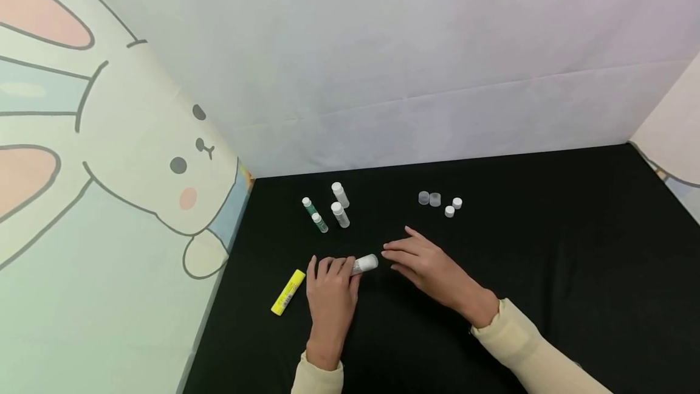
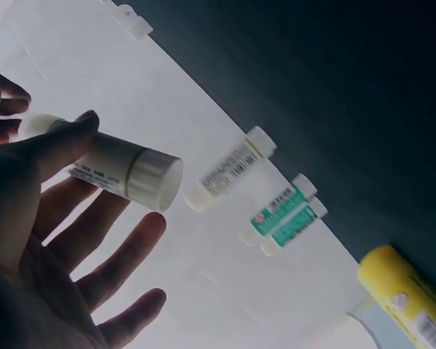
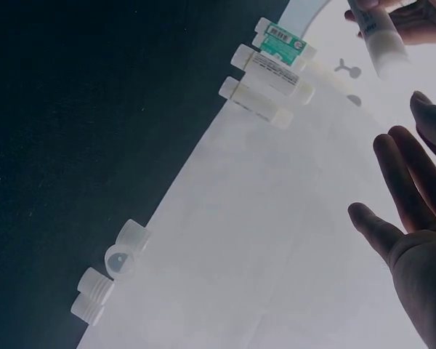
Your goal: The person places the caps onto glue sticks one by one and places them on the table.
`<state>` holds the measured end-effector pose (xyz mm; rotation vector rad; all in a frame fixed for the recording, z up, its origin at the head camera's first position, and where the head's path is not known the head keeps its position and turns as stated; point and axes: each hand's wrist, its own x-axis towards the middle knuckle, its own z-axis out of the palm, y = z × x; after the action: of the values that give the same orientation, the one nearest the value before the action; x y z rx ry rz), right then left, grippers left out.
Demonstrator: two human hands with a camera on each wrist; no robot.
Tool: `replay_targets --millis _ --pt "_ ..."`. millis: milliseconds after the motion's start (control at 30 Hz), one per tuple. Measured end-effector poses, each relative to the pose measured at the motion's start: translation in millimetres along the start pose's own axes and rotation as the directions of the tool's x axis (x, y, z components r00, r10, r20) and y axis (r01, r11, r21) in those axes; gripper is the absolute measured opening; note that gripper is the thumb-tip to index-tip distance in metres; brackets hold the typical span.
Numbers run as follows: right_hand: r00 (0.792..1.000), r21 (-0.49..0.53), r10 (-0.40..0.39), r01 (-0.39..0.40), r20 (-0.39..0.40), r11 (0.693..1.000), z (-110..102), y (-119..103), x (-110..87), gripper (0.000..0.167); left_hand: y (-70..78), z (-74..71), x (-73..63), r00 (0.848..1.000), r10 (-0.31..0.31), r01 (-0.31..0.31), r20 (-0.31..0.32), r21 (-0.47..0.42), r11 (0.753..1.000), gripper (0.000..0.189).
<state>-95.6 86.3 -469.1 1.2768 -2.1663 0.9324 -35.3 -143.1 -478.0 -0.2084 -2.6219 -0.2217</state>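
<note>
My left hand (image 1: 331, 297) pinches a white glue stick (image 1: 365, 264) between thumb and fingers, over the near part of the table. The stick lies nearly level, its frosted white end pointing toward my right hand. In the left wrist view, a clear ring-like end of the glue stick (image 2: 153, 178) faces the other way, and print shows on its label. Apart from it, my right hand (image 1: 432, 266) hovers just to the right with loosely extended fingers and nothing in them. To the left of my left hand lies a yellow glue stick (image 1: 288, 292) with a barcode.
Two white glue sticks (image 1: 340, 214) and two slimmer green-labelled ones (image 1: 319, 222) stand upright farther back on the left. Two translucent caps (image 1: 434, 199) and two small white caps (image 1: 449, 211) sit at the back right. Black cloth (image 1: 601, 248) covers the table, with pale walls behind.
</note>
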Motion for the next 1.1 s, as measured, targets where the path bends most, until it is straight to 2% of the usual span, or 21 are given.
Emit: replay_targets --millis 200,400,533,800,1100 --pt "1.000 0.007 0.018 -0.018 0.004 1.000 -0.4 0.8 -1.4 0.042 -11.0 -0.4 -4.5 0.999 -0.041 0.041 0.000 0.016 0.999 0.032" --pt "1.000 0.015 0.026 -0.026 0.005 1.000 -0.4 2.3 -3.4 0.041 -17.4 -3.9 -8.1 0.995 -0.093 0.093 0.037 0.020 0.995 0.032" --pt "0.999 0.009 0.041 -0.041 0.013 0.999 -1.2 3.7 -5.5 0.041 -21.6 -4.5 -10.5 0.993 -0.107 0.105 0.044 0.039 0.994 0.032" --pt "0.998 -0.017 0.059 -0.059 0.001 0.998 -4.9 11.3 -9.9 0.040 -32.7 -2.8 -16.1 0.993 -0.121 0.119 0.017 0.068 0.990 0.032" --pt "0.997 -0.075 0.078 -0.079 -0.021 0.994 -12.0 24.9 -15.4 0.039 -41.1 -5.6 -21.3 0.985 -0.170 0.167 0.035 0.069 0.983 0.030"
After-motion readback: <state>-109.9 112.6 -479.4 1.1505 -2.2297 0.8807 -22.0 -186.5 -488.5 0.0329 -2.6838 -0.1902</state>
